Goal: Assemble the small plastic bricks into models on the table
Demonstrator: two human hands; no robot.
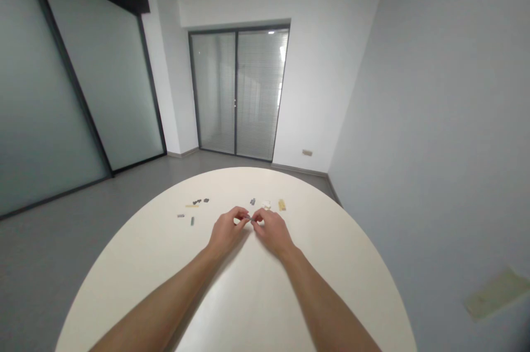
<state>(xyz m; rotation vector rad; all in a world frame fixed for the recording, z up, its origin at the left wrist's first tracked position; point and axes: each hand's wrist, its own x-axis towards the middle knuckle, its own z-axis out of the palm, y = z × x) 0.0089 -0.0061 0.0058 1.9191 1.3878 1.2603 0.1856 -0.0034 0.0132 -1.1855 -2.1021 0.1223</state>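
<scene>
Both hands meet over the middle of a round white table point(248, 297). My left hand point(227, 226) is closed, its thumb and fingers pinching one end of a small dark grey piece point(250, 219). The fingertips of my right hand point(271, 227) close on the other end of that piece. Its kind is too small to make out, and the fingers cover most of it. Just beyond the hands lie a small grey piece point(252, 201) and some white pieces point(266, 204). A yellow piece point(282, 204) lies to the right of them.
Left of the hands lie several dark pieces point(200, 201), a thin yellow strip point(192, 206), a small grey piece point(181, 215) and a grey-green piece point(192, 221). A glass door point(236, 92) stands beyond the table, with a wall point(439, 136) on the right.
</scene>
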